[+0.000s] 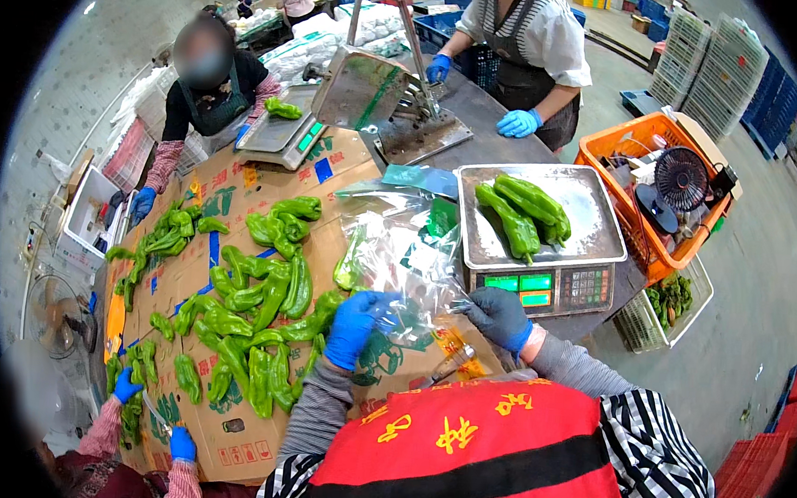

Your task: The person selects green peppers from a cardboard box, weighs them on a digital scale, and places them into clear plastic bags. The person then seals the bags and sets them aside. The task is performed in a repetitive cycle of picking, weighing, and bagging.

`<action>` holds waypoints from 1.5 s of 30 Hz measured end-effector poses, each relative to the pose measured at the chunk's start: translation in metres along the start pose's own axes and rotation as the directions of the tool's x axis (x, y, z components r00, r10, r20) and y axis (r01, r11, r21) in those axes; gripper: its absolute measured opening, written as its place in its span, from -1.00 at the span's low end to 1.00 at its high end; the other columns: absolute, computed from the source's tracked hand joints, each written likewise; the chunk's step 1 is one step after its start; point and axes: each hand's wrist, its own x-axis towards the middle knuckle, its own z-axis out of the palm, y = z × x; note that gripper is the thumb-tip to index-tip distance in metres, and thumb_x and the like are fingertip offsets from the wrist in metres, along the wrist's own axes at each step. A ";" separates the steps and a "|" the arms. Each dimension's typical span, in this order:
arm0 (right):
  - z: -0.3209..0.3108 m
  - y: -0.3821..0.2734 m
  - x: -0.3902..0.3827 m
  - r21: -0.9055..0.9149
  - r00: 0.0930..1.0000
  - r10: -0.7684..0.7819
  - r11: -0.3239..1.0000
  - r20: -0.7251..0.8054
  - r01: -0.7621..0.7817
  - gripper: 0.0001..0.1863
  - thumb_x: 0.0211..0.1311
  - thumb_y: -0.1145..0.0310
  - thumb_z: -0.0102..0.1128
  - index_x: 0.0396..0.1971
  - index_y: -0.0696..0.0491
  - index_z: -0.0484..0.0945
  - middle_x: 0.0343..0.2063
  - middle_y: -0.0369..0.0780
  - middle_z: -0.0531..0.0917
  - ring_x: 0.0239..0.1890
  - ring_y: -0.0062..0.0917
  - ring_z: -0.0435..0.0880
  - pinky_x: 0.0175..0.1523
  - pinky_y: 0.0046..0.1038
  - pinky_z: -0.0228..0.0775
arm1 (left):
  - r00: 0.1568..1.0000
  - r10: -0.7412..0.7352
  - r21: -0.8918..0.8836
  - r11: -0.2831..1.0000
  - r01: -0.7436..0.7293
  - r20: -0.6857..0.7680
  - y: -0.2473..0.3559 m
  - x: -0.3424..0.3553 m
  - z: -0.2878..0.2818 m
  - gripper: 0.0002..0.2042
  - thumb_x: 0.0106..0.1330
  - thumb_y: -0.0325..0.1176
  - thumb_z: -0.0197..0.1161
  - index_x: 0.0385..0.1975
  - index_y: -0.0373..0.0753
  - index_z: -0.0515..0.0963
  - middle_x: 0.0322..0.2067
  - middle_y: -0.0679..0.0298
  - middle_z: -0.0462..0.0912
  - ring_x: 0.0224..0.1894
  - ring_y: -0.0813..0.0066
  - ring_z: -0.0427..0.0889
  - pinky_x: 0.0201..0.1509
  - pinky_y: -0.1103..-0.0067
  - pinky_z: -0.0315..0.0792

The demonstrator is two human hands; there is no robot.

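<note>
Bag (407,263), left of the scale (594,211), was pinched by the reaching left hand (357,329) and palm-down right hand (502,317), and glare swallowed its opening!

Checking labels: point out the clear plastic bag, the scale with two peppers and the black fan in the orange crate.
Clear plastic bag (407,281), head view: its crinkled middle.
Scale (593,226), head view: bare pan metal.
Black fan (681,178), head view: round grille.

An orange basket (626,211) holds a black fan (681,179); stacked white crates (727,73) stand beyond.
</note>
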 end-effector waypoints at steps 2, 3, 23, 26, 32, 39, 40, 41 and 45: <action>0.000 0.004 -0.001 0.019 0.996 0.046 0.999 0.071 -0.047 -0.74 0.16 0.17 0.22 -0.37 0.07 0.63 -0.43 -0.11 0.64 -0.39 -0.23 0.62 -0.34 -0.36 0.44 | 0.999 -0.005 -0.055 0.998 0.002 -0.053 0.019 0.002 -0.006 -0.76 0.35 -0.38 0.04 -0.13 -0.33 0.57 -0.41 0.29 0.64 -0.47 0.62 0.57 -0.38 0.69 0.44; -0.003 0.002 0.003 0.051 0.998 -0.041 0.998 0.042 0.039 -0.74 0.15 0.18 0.23 -0.30 0.07 0.62 -0.37 -0.10 0.64 -0.34 -0.23 0.62 -0.28 -0.37 0.45 | 0.995 0.029 -0.028 0.999 -0.032 -0.099 0.030 0.005 -0.010 -0.77 0.34 -0.41 0.04 -0.13 -0.33 0.57 -0.39 0.29 0.64 -0.47 0.64 0.55 -0.38 0.69 0.43; -0.134 0.127 0.055 -0.113 0.833 0.203 0.947 -0.515 -0.301 -0.51 -0.01 0.04 0.36 -0.16 0.09 0.57 -0.30 -0.07 0.65 -0.23 -0.24 0.64 -0.12 -0.31 0.43 | 0.837 0.436 0.847 0.254 -0.466 0.330 -0.039 0.030 0.021 -0.87 0.16 -0.37 0.09 -0.38 -0.18 0.57 -0.51 0.16 0.60 -0.49 0.17 0.60 -0.45 0.33 0.42; -0.152 0.143 0.041 0.047 0.778 0.345 0.925 -0.525 -0.378 -0.49 0.03 0.07 0.34 -0.13 0.15 0.55 -0.29 -0.05 0.66 -0.20 -0.26 0.65 -0.09 -0.33 0.43 | 0.893 0.317 0.858 0.303 -0.415 0.320 -0.036 0.024 0.034 -0.80 0.20 -0.31 0.13 -0.22 -0.12 0.60 -0.44 0.13 0.62 -0.42 0.16 0.61 -0.37 0.36 0.46; -0.152 0.152 0.023 -0.515 0.852 -0.091 0.827 -0.516 -0.224 -0.41 0.04 0.19 0.30 0.07 0.14 0.41 0.00 0.04 0.51 0.05 -0.12 0.49 0.16 -0.30 0.30 | 0.846 0.480 0.790 0.414 -0.453 0.233 -0.005 0.050 0.008 -0.76 0.29 -0.30 0.12 -0.11 -0.14 0.61 -0.46 0.23 0.64 -0.49 0.39 0.58 -0.39 0.53 0.46; -0.057 0.061 0.052 -0.555 0.972 -0.055 0.828 -0.227 -0.083 -0.12 -0.09 0.29 0.38 0.30 -0.03 0.13 0.20 0.03 0.30 0.18 -0.11 0.37 0.26 -0.26 0.21 | 0.748 0.604 0.620 0.706 -0.343 -0.274 0.082 0.088 -0.069 -0.77 0.33 -0.35 0.10 -0.13 -0.29 0.60 -0.53 0.26 0.61 -0.58 0.47 0.55 -0.49 0.56 0.40; -0.055 0.060 0.057 -0.501 0.974 0.042 0.852 -0.224 -0.152 -0.08 -0.10 0.30 0.37 0.32 -0.04 0.09 0.22 0.06 0.25 0.19 -0.07 0.35 0.26 -0.30 0.21 | 0.632 0.744 0.801 0.505 -0.321 -0.216 0.091 0.089 -0.074 -0.77 0.33 -0.35 0.10 -0.13 -0.29 0.60 -0.51 0.23 0.62 -0.57 0.42 0.56 -0.49 0.53 0.41; -0.057 0.069 0.062 -0.415 0.967 0.051 0.897 -0.249 -0.155 -0.10 -0.09 0.30 0.36 0.31 -0.04 0.10 0.21 0.07 0.27 0.19 -0.06 0.34 0.27 -0.31 0.21 | 0.512 0.852 0.924 0.280 -0.260 -0.115 0.102 0.087 -0.071 -0.76 0.33 -0.34 0.10 -0.12 -0.28 0.60 -0.49 0.21 0.64 -0.56 0.37 0.57 -0.48 0.51 0.42; -0.073 0.113 0.063 0.226 0.913 0.328 0.934 -0.244 -0.275 -0.19 -0.05 0.43 0.21 0.31 0.02 0.17 0.10 0.00 0.48 0.09 -0.27 0.51 0.15 -0.42 0.32 | 0.652 0.671 0.928 -0.336 -0.159 0.354 0.088 0.082 -0.027 -0.66 0.23 -0.43 0.07 0.02 -0.16 0.51 -0.59 0.25 0.50 -0.61 0.31 0.50 -0.57 0.41 0.32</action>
